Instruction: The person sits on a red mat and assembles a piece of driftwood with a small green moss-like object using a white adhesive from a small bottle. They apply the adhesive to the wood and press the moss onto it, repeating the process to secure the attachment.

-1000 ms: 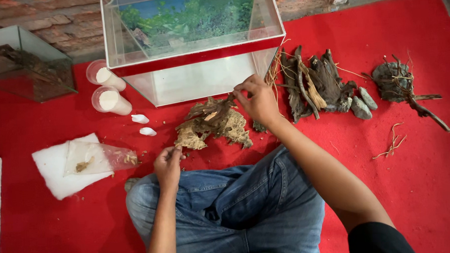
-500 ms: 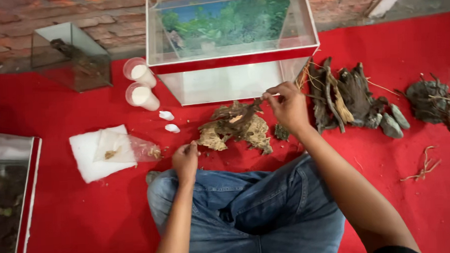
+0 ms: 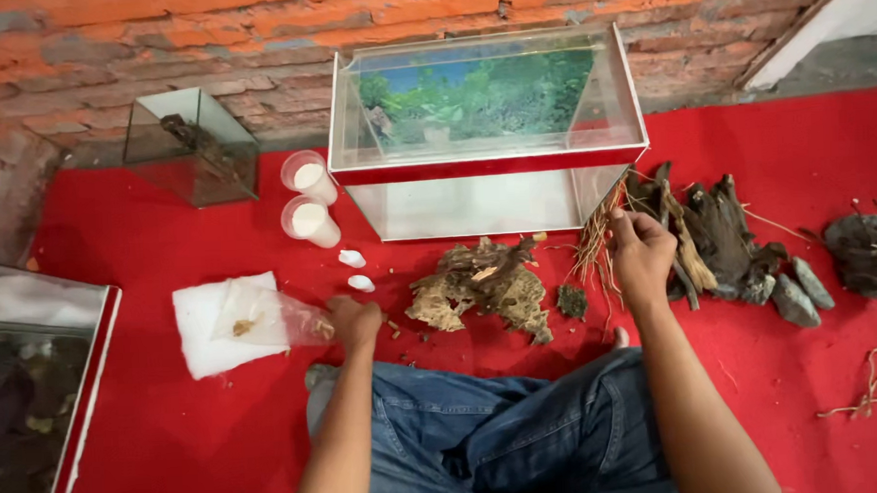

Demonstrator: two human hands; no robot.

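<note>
Seated on red mat (image 3: pixel 173 440), legs crossed, facing glass tank (image 3: pixel 484 148) w/ red trim. Right hand (image 3: pixel 641 254) closed on bundle of thin roots (image 3: pixel 594 243) just beside tank's rt front corner, driftwood pile (image 3: pixel 720 232) behind it. Left hand (image 3: pixel 356 322) curled at mouth of clear plastic bag (image 3: pixel 284 320) lying over white cloth (image 3: pixel 208 327); grip on bag unclear, cannot tell; gnarled wood chunk (image 3: pixel 484 289) btwn hands.

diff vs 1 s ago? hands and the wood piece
The right hand left the driftwood clump and moved right to a bundle of thin roots, now gripping it. The left hand shifted slightly left to a clear plastic bag. Driftwood, glass tank and two cups stayed put.
</note>
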